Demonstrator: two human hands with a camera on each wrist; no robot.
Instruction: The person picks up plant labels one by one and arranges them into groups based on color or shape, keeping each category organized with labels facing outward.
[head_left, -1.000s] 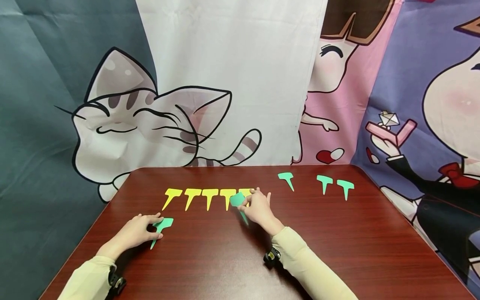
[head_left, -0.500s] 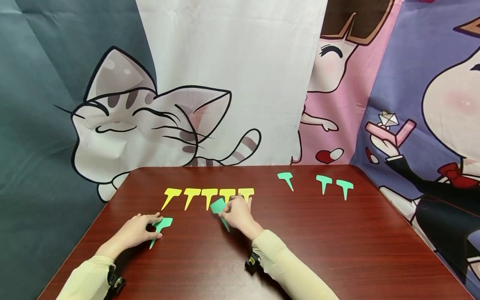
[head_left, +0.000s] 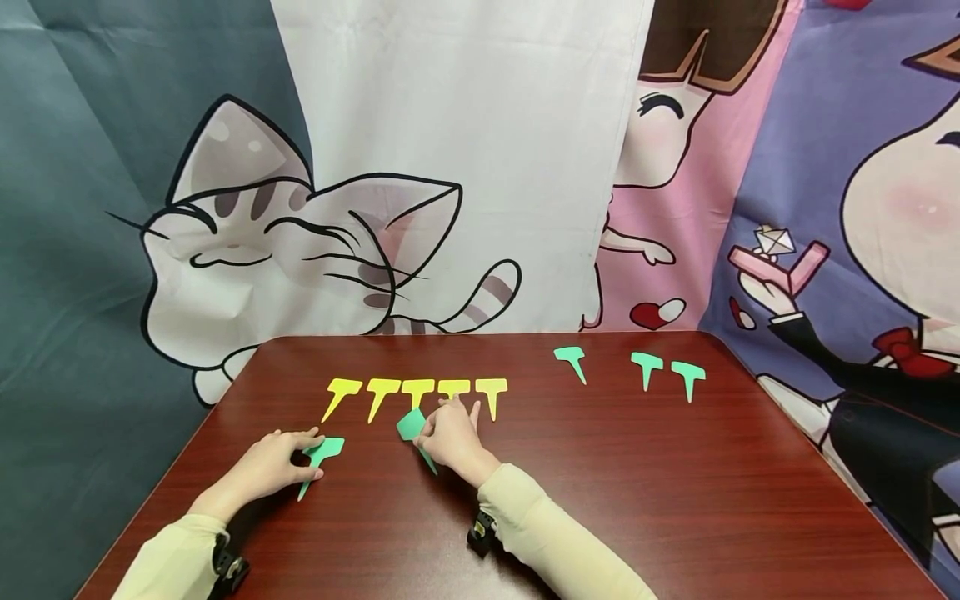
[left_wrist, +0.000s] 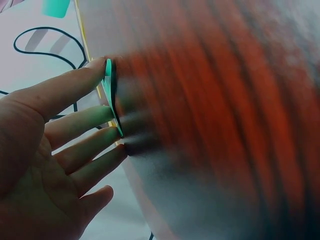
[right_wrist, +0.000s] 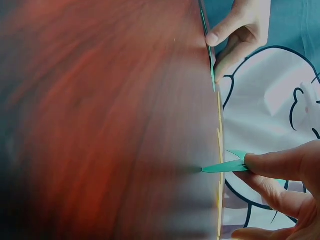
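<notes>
In the head view my right hand (head_left: pixel 453 437) pinches a green T-shaped plant label (head_left: pixel 411 423) between thumb and fingers. This label is tilted, and in the right wrist view its pointed stem (right_wrist: pixel 220 167) stands out over the table. To the left, my left hand (head_left: pixel 262 471) rests its thumb and fingertips on a second green plant label (head_left: pixel 328 450) lying flat. The left wrist view has that label (left_wrist: pixel 108 82) edge-on under fairly straight fingers. Just behind the hands is a row of several yellow plant labels (head_left: pixel 383 387); my right fingers partly cover one.
Three more green plant labels lie at the back right: one (head_left: pixel 572 356) apart from the pair (head_left: pixel 647 362). The dark red wooden table (head_left: pixel 637 483) ends at a patterned cloth backdrop (head_left: pixel 480 167).
My right hand has moved left and a little toward me with its green plant label, uncovering the rightmost yellow label. The left hand has stayed in place on its label.
</notes>
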